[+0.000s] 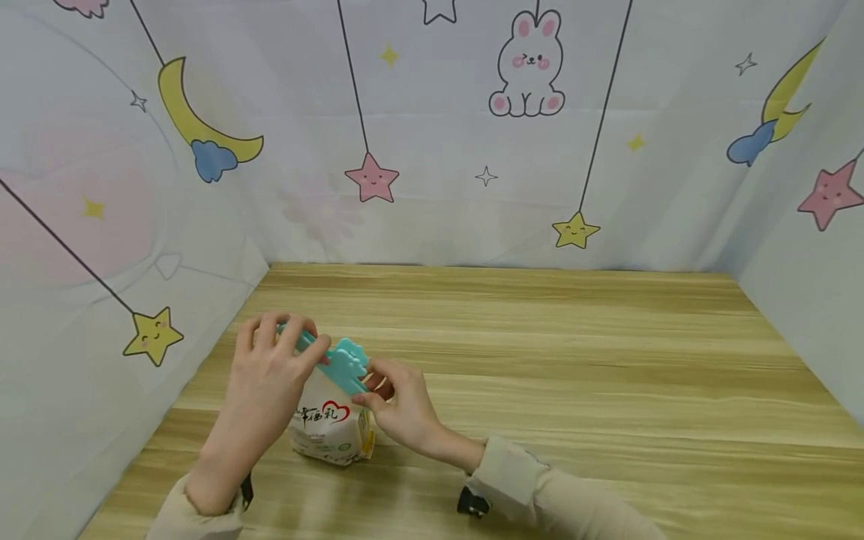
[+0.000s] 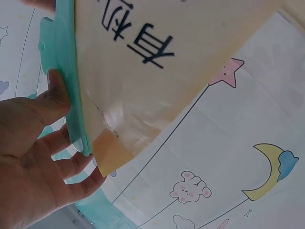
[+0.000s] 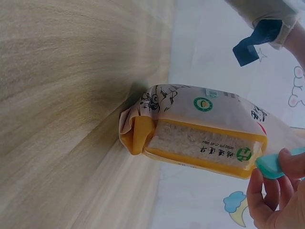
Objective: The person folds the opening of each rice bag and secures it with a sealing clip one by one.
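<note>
A white and yellow bag of rice (image 1: 331,431) stands upright on the table, with white grains showing through its side window (image 3: 190,140). A teal bag clip (image 1: 343,367) lies slantwise across the bag's top, with a wavy decorative part near its right end. My left hand (image 1: 266,382) grips the clip's far left part from above; in the left wrist view, thumb and fingers are on either side of the teal strip (image 2: 71,81). At the near right end, my right hand (image 1: 405,405) pinches the clip between thumb and fingers. The hands partly hide the bag's top.
The wood-grain table (image 1: 574,375) stretches to the right and back. White printed curtains (image 1: 459,217) with stars, moons and a rabbit enclose it at the back and sides. A black wrist-camera mount (image 1: 472,502) sits below the right sleeve.
</note>
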`<state>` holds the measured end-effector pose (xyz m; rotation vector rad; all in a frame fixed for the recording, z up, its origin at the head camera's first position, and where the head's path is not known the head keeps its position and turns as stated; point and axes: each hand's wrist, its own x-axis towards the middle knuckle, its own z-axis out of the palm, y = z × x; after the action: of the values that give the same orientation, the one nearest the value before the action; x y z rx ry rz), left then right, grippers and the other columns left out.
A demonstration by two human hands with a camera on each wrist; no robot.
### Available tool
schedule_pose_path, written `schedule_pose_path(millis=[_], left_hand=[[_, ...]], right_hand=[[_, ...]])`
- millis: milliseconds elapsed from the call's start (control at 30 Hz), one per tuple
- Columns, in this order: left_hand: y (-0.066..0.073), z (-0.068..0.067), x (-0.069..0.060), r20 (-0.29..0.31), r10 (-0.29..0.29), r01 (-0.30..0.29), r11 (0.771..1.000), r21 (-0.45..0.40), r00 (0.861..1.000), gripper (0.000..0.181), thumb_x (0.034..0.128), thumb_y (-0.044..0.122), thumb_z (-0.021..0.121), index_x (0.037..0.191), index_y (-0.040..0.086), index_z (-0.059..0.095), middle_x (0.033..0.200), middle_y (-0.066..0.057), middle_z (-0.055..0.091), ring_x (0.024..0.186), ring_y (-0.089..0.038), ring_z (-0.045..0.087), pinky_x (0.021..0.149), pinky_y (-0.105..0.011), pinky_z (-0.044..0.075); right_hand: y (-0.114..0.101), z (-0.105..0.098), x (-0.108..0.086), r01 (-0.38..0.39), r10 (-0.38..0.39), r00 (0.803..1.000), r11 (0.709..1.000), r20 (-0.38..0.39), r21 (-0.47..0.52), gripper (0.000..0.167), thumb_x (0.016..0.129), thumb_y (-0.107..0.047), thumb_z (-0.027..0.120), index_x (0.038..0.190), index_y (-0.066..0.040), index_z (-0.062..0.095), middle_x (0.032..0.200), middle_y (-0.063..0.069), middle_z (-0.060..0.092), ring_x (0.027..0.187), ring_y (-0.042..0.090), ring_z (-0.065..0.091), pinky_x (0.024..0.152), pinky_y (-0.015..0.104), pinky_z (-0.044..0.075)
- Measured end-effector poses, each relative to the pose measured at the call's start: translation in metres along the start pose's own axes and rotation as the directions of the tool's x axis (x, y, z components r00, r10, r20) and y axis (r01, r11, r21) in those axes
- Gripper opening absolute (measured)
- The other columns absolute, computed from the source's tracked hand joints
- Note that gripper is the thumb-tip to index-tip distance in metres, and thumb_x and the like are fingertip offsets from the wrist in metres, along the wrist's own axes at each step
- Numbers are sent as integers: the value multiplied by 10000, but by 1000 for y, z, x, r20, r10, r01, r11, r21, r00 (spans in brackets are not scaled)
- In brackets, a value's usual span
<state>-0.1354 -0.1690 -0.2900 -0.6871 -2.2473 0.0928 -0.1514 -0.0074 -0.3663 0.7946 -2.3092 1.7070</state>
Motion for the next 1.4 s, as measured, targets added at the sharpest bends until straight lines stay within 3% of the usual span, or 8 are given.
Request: schedule_pose_path(millis=[333, 433, 633, 1300, 1400], left_hand=[[-1, -2, -2, -26, -2, 1, 999, -33, 1000, 313, 567, -15, 761, 801, 120, 602, 873, -97, 538, 898, -352, 475, 785, -487, 363], [-1, -3, -2, -40, -3, 1, 998, -59, 999, 313, 562, -10, 765, 797, 121, 606, 874, -95, 548, 899, -350, 476, 778, -488, 357], [-2, -5, 0, -38, -11, 8, 996, -89, 999, 294, 565, 33, 775, 787, 129, 609, 867, -81, 552, 898, -338, 478, 770, -484, 351], [1, -6, -2, -72, -27, 16, 989, -144, 997, 133, 711, 150, 648, 836, 113, 625, 975, -113, 600, 945, -356, 485, 769, -488, 344], [2, -6, -3, -78, -30, 18, 987, -157, 997, 128, 771, 196, 582, 852, 109, 629, 996, -129, 604, 961, -361, 485, 780, -494, 343]], right_hand=[[-2, 0, -2, -27, 27, 1000, 1000, 3, 3, 123, 757, -37, 678, 850, -27, 599, 750, 115, 612, 558, 102, 565, 532, 124, 460], [-4, -1, -2, -63, 63, 998, 998, 4, -9, 138, 750, -41, 687, 863, -24, 611, 769, 117, 621, 591, 122, 569, 547, 140, 464], [-3, -3, -3, -59, 59, 998, 998, 4, -36, 165, 763, -107, 691, 902, -41, 630, 812, 104, 636, 685, 166, 610, 593, 161, 484], [-1, -9, -6, -37, 38, 996, 999, 82, -17, 197, 819, -110, 631, 1003, -44, 601, 936, 114, 642, 794, 213, 627, 598, 152, 485], [-1, -10, -7, -30, 32, 995, 999, 90, -17, 206, 823, -101, 623, 1018, -41, 595, 972, 113, 639, 804, 218, 630, 604, 148, 482]])
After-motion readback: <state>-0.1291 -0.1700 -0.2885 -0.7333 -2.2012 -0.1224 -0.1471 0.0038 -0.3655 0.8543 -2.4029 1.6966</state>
